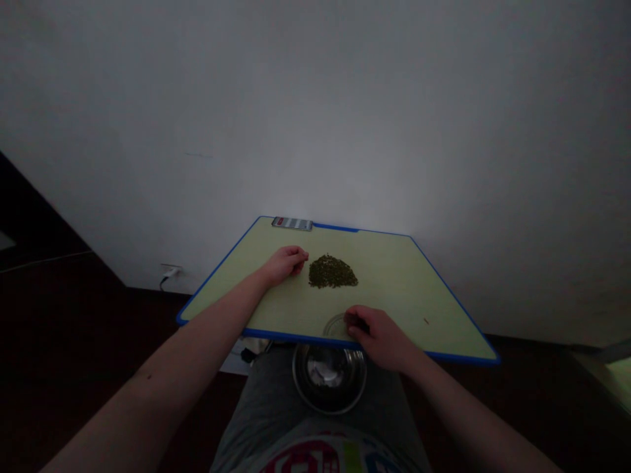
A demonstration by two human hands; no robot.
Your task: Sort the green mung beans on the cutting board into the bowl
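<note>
A heap of small dark green seed-like pieces (331,272) lies on a pale yellow-green board with a blue rim (394,299). Just left of the heap is my left hand (286,264), its fingers closed in a pinch; anything between them is too small to make out. Close to the board's near edge, my right hand (373,330) has its fingers curled at the right side of a clear, round, shallow dish or lid (335,324). The dish rests on or just above the board, and my fingers partly hide it.
A shiny metal bowl (329,381) sits on my lap below the board's near edge. At the far left edge of the board lies a phone (292,224). One small brown bit (426,321) is on the right. A white wall (345,131) rises behind.
</note>
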